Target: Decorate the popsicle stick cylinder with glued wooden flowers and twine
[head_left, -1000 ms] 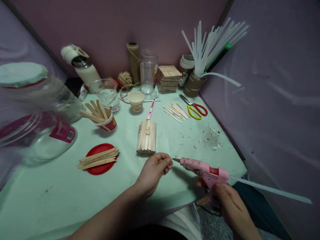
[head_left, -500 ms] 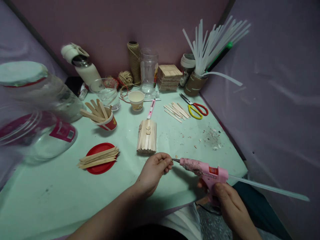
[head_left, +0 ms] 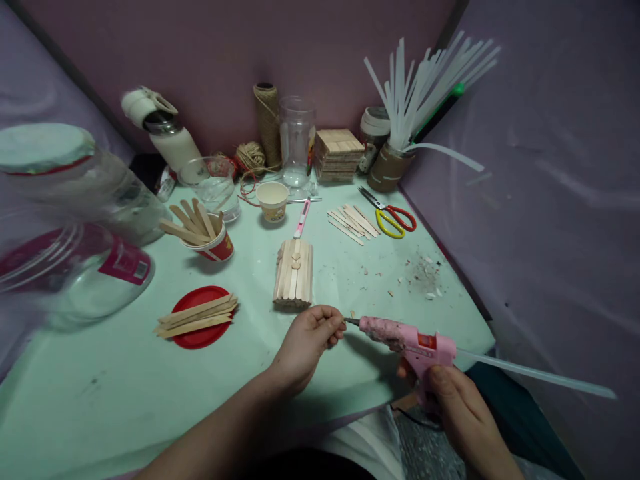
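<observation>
My right hand [head_left: 453, 397] is wrapped round the handle of a pink glue gun [head_left: 400, 335], with a long clear glue stick [head_left: 540, 375] sticking out of its back. The gun's dark nozzle points left and meets the fingertips of my left hand [head_left: 313, 343]. Those fingers are pinched together; whatever small piece they hold is mostly hidden. Just beyond my left hand lies a wooden craft-stick piece [head_left: 293, 277], made of sticks side by side with small bits fixed on top. A pink utility knife [head_left: 302, 219] lies right behind it.
Left of my hands, craft sticks lie across a red plate [head_left: 203, 341], near a paper cup [head_left: 220, 248] of sticks. Large clear jars [head_left: 120, 280] stand far left. Scissors [head_left: 393, 217], thin sticks [head_left: 353, 223] and a holder [head_left: 390, 170] of glue sticks are at the right back.
</observation>
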The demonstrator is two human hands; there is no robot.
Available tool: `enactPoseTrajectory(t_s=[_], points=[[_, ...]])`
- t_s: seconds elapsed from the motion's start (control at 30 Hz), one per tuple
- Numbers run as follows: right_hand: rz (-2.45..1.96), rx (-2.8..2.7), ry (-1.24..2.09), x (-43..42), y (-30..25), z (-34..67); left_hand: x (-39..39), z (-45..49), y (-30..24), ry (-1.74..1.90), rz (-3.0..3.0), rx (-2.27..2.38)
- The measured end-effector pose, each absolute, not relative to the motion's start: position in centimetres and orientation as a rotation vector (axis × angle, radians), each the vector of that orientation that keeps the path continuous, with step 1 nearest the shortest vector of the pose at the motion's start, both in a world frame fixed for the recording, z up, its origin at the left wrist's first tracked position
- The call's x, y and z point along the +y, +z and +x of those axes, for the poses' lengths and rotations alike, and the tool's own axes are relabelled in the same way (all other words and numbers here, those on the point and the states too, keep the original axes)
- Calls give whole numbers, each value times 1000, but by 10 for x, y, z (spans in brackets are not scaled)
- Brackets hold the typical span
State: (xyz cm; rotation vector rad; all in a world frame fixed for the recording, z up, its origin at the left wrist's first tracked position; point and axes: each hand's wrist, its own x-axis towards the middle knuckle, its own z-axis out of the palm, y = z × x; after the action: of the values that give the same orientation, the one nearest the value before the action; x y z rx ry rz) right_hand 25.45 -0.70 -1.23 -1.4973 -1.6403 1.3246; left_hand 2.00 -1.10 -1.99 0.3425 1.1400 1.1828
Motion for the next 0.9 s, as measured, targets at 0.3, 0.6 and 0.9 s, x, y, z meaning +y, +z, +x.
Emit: enactPoseTrajectory(t_s=[0.3, 0.6, 0.9], points=[[-1502, -1629, 1365, -8, -15, 255, -11, 20, -21, 1179, 353, 1153], [-1509, -1641, 1296, -9, -13, 254, -11, 21, -23, 1183, 363, 1154], [-1488, -1616, 1335, -7, -11, 251, -11, 21, -23, 1186, 349, 1141]])
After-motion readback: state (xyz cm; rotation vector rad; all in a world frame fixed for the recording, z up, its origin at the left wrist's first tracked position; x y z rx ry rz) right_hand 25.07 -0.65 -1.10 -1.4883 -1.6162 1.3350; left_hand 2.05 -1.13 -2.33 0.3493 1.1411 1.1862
